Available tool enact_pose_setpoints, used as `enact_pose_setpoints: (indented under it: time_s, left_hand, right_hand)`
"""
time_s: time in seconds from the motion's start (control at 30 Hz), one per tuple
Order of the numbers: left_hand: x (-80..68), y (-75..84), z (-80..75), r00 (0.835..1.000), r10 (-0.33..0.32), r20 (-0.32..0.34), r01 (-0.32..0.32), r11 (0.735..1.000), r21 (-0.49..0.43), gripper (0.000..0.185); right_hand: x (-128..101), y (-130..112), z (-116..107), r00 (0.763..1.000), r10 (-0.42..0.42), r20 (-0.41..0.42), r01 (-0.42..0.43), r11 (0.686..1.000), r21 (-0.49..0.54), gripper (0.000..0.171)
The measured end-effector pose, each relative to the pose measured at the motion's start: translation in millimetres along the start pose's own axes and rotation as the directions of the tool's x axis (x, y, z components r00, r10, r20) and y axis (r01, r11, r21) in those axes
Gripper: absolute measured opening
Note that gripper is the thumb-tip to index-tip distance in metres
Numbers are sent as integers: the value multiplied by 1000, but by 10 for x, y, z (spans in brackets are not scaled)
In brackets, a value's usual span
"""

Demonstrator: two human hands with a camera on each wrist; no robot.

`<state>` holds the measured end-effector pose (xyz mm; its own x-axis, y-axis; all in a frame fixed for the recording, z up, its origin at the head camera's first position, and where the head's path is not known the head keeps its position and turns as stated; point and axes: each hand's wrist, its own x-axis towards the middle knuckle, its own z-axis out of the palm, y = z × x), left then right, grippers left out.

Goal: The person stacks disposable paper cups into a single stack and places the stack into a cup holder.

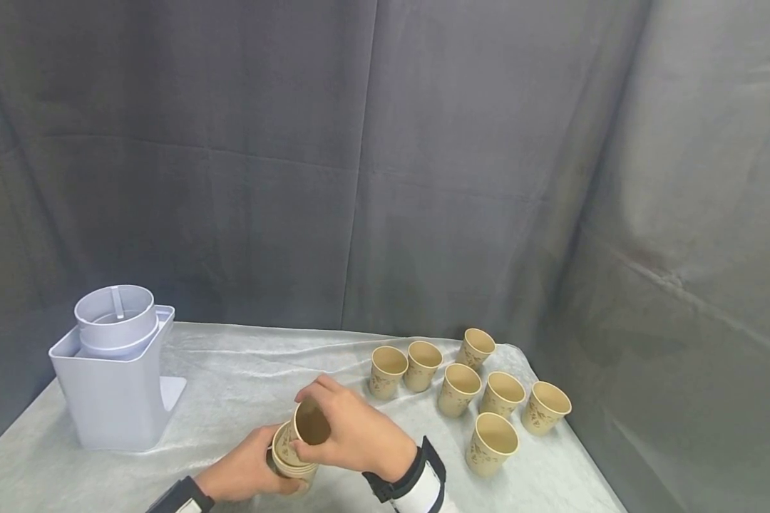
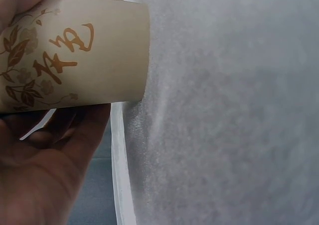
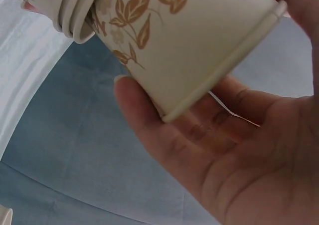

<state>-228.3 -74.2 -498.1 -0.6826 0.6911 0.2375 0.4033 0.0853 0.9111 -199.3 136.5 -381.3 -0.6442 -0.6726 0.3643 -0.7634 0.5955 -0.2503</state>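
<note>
My left hand [image 1: 247, 464] grips a stack of beige paper cups [image 1: 297, 471] near the table's front. Brown leaves and orange lettering show on the outer cup [image 2: 104, 55] in the left wrist view. One more paper cup [image 1: 312, 423] is tilted into the top of that stack, its mouth facing up and to the right. My right hand [image 1: 359, 431] holds this cup near its rim, with thumb and fingers on opposite sides. In the right wrist view much of its printed wall [image 3: 189, 45] stands out past the stacked rims [image 3: 75, 13].
Several paper cups stand upright on the right side of the table, among them a near one [image 1: 491, 445] and a far one [image 1: 477, 347]. At the left stands a pale plastic box [image 1: 112, 406] with a round container [image 1: 115, 328] in its top. Grey curtains [image 1: 263, 178] enclose the table.
</note>
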Motion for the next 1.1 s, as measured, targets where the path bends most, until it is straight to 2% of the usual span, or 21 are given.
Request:
enact_pose_setpoints:
  time_s: [0.43,0.6,0.83,0.97,1.1]
  left_hand:
    - [-18,-10,-5,1000,-22,-1,22,1000,22,54]
    - [-4,-2,6,1000,24,-5,-24,999,39,51]
    - [-4,-8,13,996,89,-10,-88,995,42,47]
    - [-13,-15,11,994,110,-12,-109,993,45,44]
    - [-5,-27,2,995,100,-22,-98,993,70,45]
  right_hand:
    - [34,-1,128,999,-41,-5,41,998,-55,44]
    - [42,4,195,999,-50,-13,49,995,-84,41]
    - [68,20,281,998,-69,-7,69,996,-58,33]
    - [86,27,335,998,-67,11,68,993,-99,40]
    - [95,38,366,998,-53,25,56,989,-134,48]
